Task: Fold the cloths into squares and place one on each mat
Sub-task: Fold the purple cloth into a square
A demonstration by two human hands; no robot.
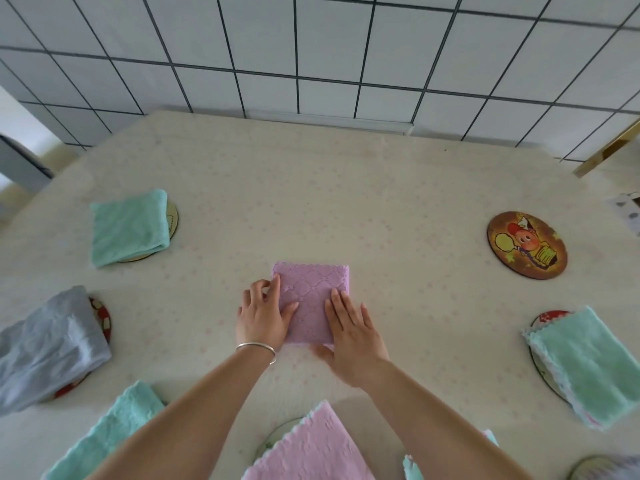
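White wall tiles (pixel 329 46) with dark grout are rising behind a table covered in a pale, faintly dotted tablecloth (pixel 381 209), whose far edge is meeting the wall while its left and right edges are running out of view. Bare cloth is lying open across the far half and around the centre. At the centre a folded lilac cloth (pixel 310 299) is lying square on the tablecloth, on no mat. The left hand (pixel 263 315) is resting on its left edge, fingers curling over the border, a bangle (pixel 258 348) circling the wrist; the right hand (pixel 353 332) is pressing flat on its right side, fingers straight. One cartoon mat (pixel 526 244) is sitting uncovered at the right. Seven other folded cloths are showing: a mint one (pixel 130 228) far left, a grey one (pixel 45 344), three more mint and one pink (pixel 308 448), plus a pale scrap at the bottom right corner, each overlapping a round mat where a mat is visible.
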